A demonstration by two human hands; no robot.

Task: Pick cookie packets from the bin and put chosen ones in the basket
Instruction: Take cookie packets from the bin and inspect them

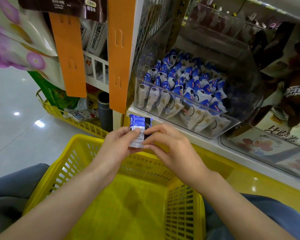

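Small blue-and-white plastic cookie packet (139,129) stands upright between both hands, above the far rim of the yellow slatted plastic basket (80,142) and just in front of the shelf edge. Its upper part is blue with fine white print. A pale, glossy seam strip runs down the middle, with a dark patch to its right, and the bottom edge is white and crimped. The left hand (118,144) pinches the packet's left side, thumb laid on its face. The right hand (170,146) pinches the lower right edge with curled fingertips. Up and to the right, the clear plastic bin (246,126) holds many similar blue-and-white packets (184,84) printed with dark round cookies, packed in rows.
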